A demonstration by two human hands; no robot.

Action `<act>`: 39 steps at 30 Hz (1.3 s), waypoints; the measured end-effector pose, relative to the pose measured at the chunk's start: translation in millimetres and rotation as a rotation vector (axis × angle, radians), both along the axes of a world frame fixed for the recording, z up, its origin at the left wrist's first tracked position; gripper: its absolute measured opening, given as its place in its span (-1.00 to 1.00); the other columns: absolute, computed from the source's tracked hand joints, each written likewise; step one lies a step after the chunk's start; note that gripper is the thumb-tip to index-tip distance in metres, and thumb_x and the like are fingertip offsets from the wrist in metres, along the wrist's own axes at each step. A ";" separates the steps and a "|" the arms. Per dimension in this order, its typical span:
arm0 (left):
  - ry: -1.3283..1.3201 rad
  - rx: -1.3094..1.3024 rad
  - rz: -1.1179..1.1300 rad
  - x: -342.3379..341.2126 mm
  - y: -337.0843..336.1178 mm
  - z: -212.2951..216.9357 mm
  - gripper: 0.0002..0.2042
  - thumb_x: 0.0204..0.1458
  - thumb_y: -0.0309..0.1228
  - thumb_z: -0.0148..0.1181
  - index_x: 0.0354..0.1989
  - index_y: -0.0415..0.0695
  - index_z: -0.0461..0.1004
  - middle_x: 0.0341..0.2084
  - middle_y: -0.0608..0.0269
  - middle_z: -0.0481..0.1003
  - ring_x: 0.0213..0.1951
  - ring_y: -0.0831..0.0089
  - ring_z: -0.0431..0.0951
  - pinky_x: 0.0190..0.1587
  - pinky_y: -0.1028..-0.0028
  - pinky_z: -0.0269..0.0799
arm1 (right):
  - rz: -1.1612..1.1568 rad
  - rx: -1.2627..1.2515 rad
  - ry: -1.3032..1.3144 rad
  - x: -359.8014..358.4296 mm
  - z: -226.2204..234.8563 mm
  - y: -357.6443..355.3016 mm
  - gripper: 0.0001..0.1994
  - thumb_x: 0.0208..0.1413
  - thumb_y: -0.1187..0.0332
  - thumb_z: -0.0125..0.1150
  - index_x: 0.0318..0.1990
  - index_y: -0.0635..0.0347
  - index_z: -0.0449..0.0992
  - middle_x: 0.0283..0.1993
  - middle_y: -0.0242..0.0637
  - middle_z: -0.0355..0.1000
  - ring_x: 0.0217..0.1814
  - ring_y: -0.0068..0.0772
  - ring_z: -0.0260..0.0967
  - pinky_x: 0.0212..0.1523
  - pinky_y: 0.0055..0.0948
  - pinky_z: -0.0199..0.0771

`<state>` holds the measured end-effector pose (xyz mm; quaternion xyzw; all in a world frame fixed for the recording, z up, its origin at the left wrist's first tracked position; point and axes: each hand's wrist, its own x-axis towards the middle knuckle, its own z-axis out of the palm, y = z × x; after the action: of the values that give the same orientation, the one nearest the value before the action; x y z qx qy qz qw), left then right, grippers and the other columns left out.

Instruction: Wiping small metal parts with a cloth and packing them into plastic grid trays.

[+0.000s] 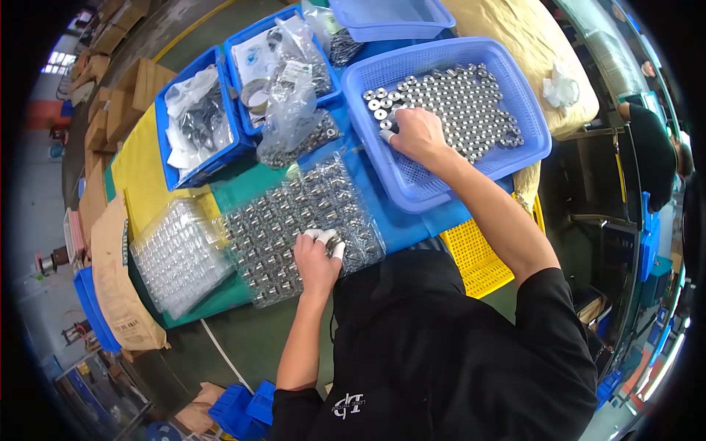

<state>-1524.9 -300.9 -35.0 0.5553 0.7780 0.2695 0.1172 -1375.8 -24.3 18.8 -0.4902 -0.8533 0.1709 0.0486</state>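
Note:
My left hand point(316, 263), with white covers on its fingertips, is over a clear plastic blister tray point(254, 213). Its curled fingers close around a small shiny metal part point(334, 242) near the tray's right side. Rows of similar metal pieces fill the tray's pockets. My right hand point(419, 134) reaches into a blue-violet plastic basket point(406, 184), fingers bent down at the left edge of the parts there. Round metal fittings point(471, 106) stand close together in the basket, several with flat ring faces upward. What the right fingertips grip is hidden.
Left of the filled tray lies a stack of clear blister trays point(180, 253). Two blue bins point(170, 158) with plastic bags stand behind, beside a bag of metal parts point(298, 140). A yellow basket point(482, 257) sits below the table edge. Another person point(651, 158) is at far right.

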 end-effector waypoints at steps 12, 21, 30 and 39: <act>0.119 -0.197 -0.165 10.6 -1.1 -0.4 -0.72 -0.25 -0.40 0.42 -0.29 -0.16 0.64 -0.35 0.20 0.45 -0.18 0.20 0.39 -0.13 0.23 0.27 | -0.064 -0.025 0.232 14.5 21.6 -14.6 -0.72 -0.05 0.16 0.37 -0.21 0.08 0.65 -0.52 -0.24 0.52 -0.47 -0.27 0.50 -0.35 -0.30 0.48; -0.085 -0.132 -0.100 5.8 2.7 28.4 -0.67 -0.24 -0.44 0.43 -0.22 -0.21 0.60 -0.27 0.16 0.50 -0.23 0.16 0.46 -0.13 0.22 0.35 | -0.136 -0.537 0.664 48.1 78.7 -79.9 -0.76 -0.07 0.44 0.43 -0.21 0.28 0.61 -0.54 -0.62 0.39 -0.55 -0.88 0.09 -0.54 -0.73 0.14; -0.190 0.425 -0.262 29.0 36.6 123.7 -0.54 -0.34 -0.58 0.39 -0.12 -0.19 0.51 -0.17 0.17 0.54 -0.21 0.18 0.52 -0.16 0.27 0.42 | 0.245 -0.158 0.779 34.5 88.9 -138.0 -0.72 -0.25 0.40 0.53 -0.32 0.12 0.59 -0.53 -0.40 0.41 -0.60 -0.46 0.30 -0.57 -0.49 0.32; -0.367 0.473 -0.122 33.2 18.6 109.0 -0.69 -0.12 -0.56 0.34 -0.14 -0.24 0.54 -0.23 0.11 0.60 -0.23 0.26 0.56 -0.13 0.36 0.47 | 0.300 -0.114 0.826 26.9 82.5 -149.7 -0.67 -0.27 0.30 0.57 -0.35 0.18 0.55 -0.52 -0.28 0.43 -0.54 -0.25 0.41 -0.53 -0.38 0.39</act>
<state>-1491.7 -282.4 73.9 0.5549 0.6247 0.5315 0.1389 -1348.8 -174.0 101.2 -0.2532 -0.8133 0.4043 0.3331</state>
